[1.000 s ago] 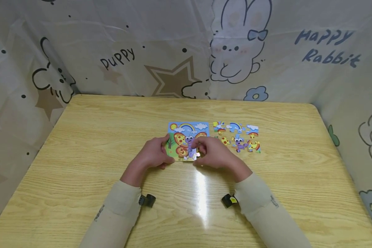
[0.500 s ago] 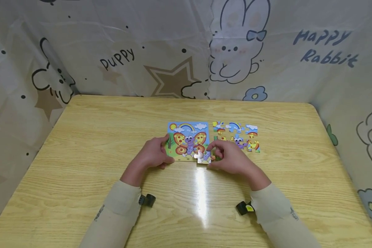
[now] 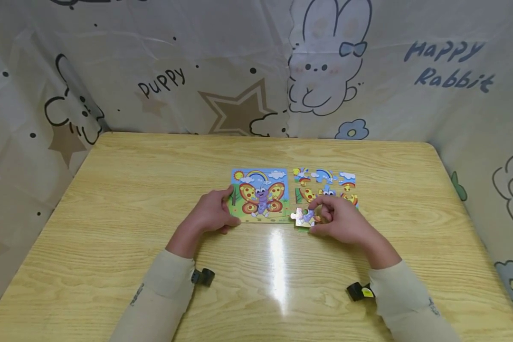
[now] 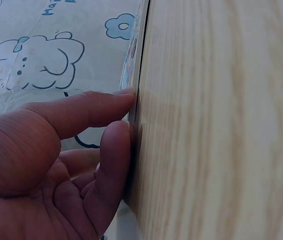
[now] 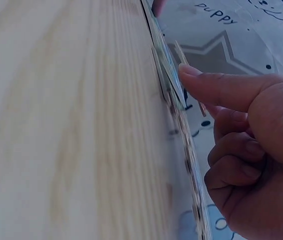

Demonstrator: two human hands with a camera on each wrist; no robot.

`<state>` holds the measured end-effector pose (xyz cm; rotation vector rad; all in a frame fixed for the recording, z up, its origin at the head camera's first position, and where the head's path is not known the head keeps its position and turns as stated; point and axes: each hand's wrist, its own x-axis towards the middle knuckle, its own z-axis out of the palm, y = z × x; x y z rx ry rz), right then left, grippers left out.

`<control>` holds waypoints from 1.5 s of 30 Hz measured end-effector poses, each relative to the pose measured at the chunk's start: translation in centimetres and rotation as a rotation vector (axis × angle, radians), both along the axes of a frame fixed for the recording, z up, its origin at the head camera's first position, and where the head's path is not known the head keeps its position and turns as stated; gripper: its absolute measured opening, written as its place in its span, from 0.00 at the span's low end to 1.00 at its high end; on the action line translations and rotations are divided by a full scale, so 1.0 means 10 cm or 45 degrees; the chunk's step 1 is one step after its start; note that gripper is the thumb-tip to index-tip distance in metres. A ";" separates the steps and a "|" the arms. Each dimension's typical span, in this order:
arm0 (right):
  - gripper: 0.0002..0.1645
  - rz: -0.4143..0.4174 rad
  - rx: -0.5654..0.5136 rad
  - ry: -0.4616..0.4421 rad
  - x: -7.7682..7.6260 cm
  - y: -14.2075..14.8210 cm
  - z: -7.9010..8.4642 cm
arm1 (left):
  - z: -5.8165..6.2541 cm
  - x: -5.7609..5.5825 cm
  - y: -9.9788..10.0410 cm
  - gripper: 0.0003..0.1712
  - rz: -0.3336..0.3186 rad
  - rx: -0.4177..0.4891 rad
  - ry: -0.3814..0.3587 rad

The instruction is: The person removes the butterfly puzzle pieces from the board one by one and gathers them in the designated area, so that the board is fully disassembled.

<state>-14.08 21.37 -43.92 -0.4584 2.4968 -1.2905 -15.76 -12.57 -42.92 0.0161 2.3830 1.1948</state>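
Observation:
In the head view my left hand point(image 3: 211, 211) holds the left side of a butterfly puzzle board point(image 3: 261, 175), with a finger at its left edge and the thumb at the near left corner. The left wrist view shows the thumb and a finger against the board's thin edge. My right hand point(image 3: 339, 218) pinches a jigsaw piece point(image 3: 303, 218) with purple and white print between thumb and forefinger. This piece is raised above the table, as the right wrist view shows it edge-on point(image 5: 180, 50). A green bit of another piece point(image 3: 303, 231) shows below it.
Right of the board, several jigsaw pieces point(image 3: 325, 175) lie in rows on the wooden table point(image 3: 154, 166); my right hand hides some. A patterned cloth point(image 3: 175, 104) hangs behind the table. Each wrist carries a small black camera point(image 3: 207, 277).
My right hand has moved right with the pinched jigsaw piece, from over the board to the loose pieces beside it. The board's lower right part is uncovered. My left hand stays put.

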 end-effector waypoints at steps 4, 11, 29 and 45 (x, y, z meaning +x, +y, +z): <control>0.26 -0.016 0.019 -0.004 0.01 0.11 0.00 | -0.01 0.00 0.00 0.57 0.000 -0.004 -0.001; 0.26 -0.011 0.066 -0.007 0.03 0.31 0.00 | -0.02 0.00 -0.01 0.57 0.002 0.008 0.001; 0.24 0.007 0.033 -0.055 0.04 0.56 -0.03 | -0.02 0.00 -0.01 0.57 -0.001 0.009 0.005; 0.27 -0.003 0.037 -0.078 0.02 0.55 -0.01 | -0.01 0.00 0.00 0.57 0.003 -0.004 0.001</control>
